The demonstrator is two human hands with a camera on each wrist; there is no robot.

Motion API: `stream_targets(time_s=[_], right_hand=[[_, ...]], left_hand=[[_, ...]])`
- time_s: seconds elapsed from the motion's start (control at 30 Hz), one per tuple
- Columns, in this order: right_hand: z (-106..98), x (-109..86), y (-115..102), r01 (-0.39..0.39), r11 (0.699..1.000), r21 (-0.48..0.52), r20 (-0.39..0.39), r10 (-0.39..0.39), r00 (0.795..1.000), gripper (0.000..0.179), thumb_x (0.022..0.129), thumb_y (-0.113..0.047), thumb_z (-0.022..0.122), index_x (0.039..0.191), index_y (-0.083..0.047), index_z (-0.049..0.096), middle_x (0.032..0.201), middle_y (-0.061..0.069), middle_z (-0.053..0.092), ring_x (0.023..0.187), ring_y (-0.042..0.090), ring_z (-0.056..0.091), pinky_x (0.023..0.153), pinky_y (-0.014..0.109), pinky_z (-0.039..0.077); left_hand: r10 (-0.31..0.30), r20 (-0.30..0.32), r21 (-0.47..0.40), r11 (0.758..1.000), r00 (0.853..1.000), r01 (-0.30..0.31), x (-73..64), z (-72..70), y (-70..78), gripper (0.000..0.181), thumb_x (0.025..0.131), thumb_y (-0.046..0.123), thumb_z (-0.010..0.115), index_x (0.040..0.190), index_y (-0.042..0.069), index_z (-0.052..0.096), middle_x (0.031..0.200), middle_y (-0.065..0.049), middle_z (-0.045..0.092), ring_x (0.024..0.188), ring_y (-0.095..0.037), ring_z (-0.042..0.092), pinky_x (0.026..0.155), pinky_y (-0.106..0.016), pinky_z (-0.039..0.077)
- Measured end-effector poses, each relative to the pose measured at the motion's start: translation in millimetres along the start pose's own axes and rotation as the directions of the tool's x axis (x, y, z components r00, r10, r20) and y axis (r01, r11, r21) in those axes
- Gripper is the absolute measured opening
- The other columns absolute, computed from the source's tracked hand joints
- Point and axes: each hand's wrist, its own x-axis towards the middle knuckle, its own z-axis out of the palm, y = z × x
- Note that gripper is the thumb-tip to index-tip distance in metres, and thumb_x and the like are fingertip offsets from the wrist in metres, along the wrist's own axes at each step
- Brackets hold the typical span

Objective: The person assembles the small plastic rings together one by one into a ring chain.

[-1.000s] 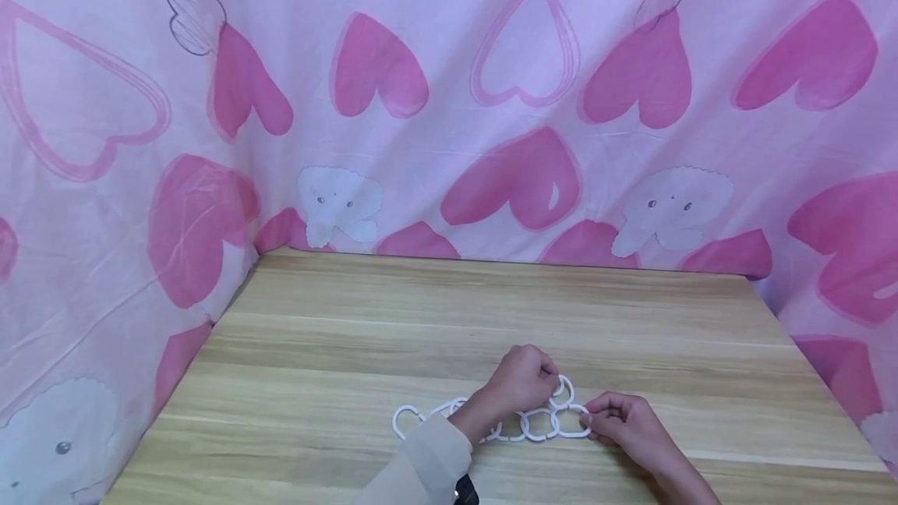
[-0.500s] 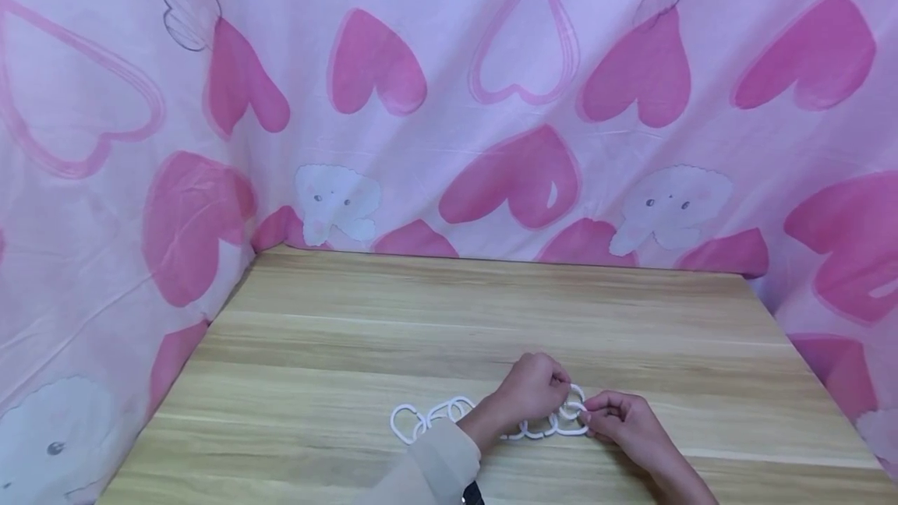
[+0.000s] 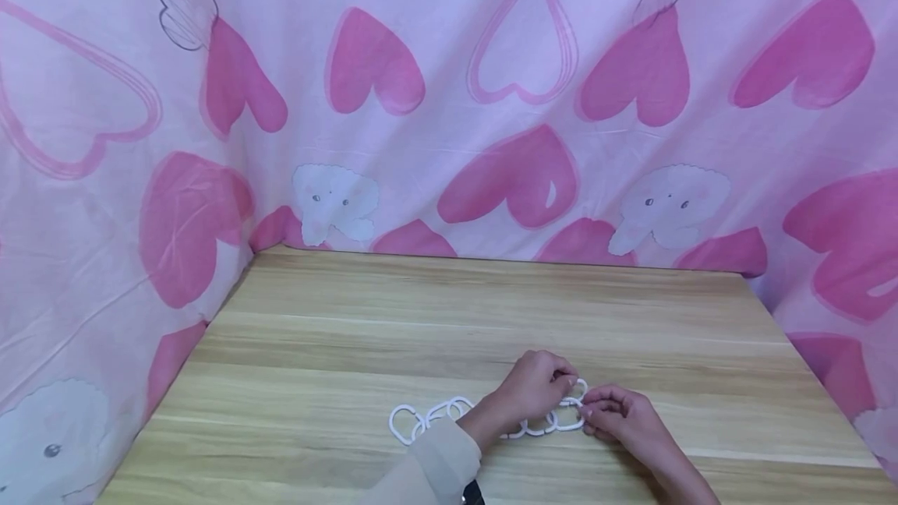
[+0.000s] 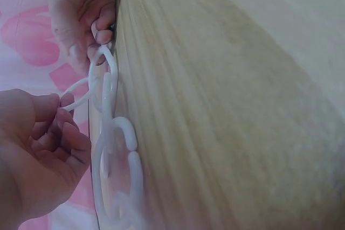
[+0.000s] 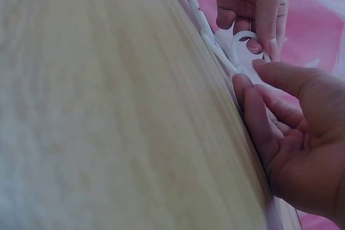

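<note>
A chain of white plastic C-shaped links [image 3: 403, 425] lies along the wooden table, partly covered by the left forearm. Between thumb and fingertips my left hand [image 3: 535, 386] pinches a loose-looking white link [image 3: 581, 389] just above the chain's right end. That link crosses the end link [image 3: 570, 426], as the left wrist view also shows; whether it is hooked through is hard to tell. My right hand [image 3: 627, 418] pinches the end link at its right side. In the right wrist view the left hand's link [image 5: 245, 35] stands up from the chain, close to my right thumb.
The wooden tabletop [image 3: 393, 310] extends behind and to both sides of the hands. A pink curtain [image 3: 449, 100] printed with hearts hangs along its back and sides. A beige sleeve [image 3: 445, 458] and a black wristband [image 3: 473, 492] are on the left arm.
My left hand has shifted right with its link, bringing it over the end link. The right hand stays nearly in place, still pinching the end link.
</note>
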Motion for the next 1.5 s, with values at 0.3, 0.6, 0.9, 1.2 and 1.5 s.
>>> stream_targets(time_s=[0.3, 0.6, 0.9, 1.2, 1.5], right_hand=[[-2, 9.7, 4, 0.091, 0.996, -0.015, -0.251, -0.091, 0.964, 0.032, 0.093, -0.003, 0.069, 0.121, 0.012, 0.063, 0.094, -0.017, 0.073, 0.085, 0.0, 0.069, 0.075, 0.018, 0.058], [-3, 16.1, 8, 0.361, 0.912, -0.197, -0.195, -0.397, 0.897, 0.015, 0.088, 0.007, 0.07, 0.102, 0.011, 0.071, 0.093, -0.023, 0.073, 0.086, -0.005, 0.067, 0.074, 0.014, 0.054], [-6, 17.7, 13, 0.412, 0.882, -0.228, -0.231, -0.46, 0.857, 0.006, 0.085, 0.012, 0.069, 0.092, 0.012, 0.07, 0.083, -0.019, 0.073, 0.077, -0.006, 0.065, 0.068, 0.013, 0.052], [-8, 16.6, 15, 0.387, 0.88, -0.274, -0.267, -0.456, 0.849, 0.007, 0.085, 0.012, 0.07, 0.091, 0.013, 0.069, 0.078, -0.015, 0.073, 0.073, -0.006, 0.065, 0.065, 0.013, 0.052], [-10, 19.0, 18, 0.388, 0.894, -0.224, -0.231, -0.436, 0.87, 0.013, 0.086, 0.012, 0.069, 0.098, 0.018, 0.066, 0.08, -0.013, 0.074, 0.072, -0.004, 0.067, 0.065, 0.015, 0.056]], left_hand=[[0.031, 0.03, 0.008, 0.999, 0.999, -0.032, 0.3, -2.8, -1.6, 0.017, 0.099, 0.018, 0.064, 0.106, 0.012, 0.078, 0.082, 0.009, 0.071, 0.066, 0.005, 0.052, 0.065, -0.012, 0.046], [0.056, 0.044, 0.005, 0.998, 0.997, -0.057, 2.5, -0.4, -2.8, 0.014, 0.098, 0.022, 0.067, 0.104, 0.015, 0.077, 0.082, 0.012, 0.071, 0.071, 0.007, 0.055, 0.069, -0.011, 0.046], [0.075, 0.052, -0.067, 0.995, 0.996, -0.072, 3.2, -14.5, -12.5, 0.017, 0.099, 0.015, 0.063, 0.105, 0.005, 0.076, 0.084, 0.003, 0.071, 0.072, 0.006, 0.055, 0.069, -0.012, 0.048], [0.085, -0.045, 0.175, 0.982, 0.995, -0.076, 2.2, -44.2, -29.9, 0.014, 0.093, 0.007, 0.065, 0.1, 0.007, 0.077, 0.086, 0.0, 0.074, 0.075, 0.001, 0.058, 0.073, -0.014, 0.049], [0.109, 0.028, 0.415, 0.903, 0.994, -0.111, 7.2, -38.8, -30.8, 0.011, 0.096, 0.013, 0.067, 0.1, 0.013, 0.077, 0.093, 0.005, 0.072, 0.082, -0.002, 0.06, 0.077, -0.017, 0.049]])
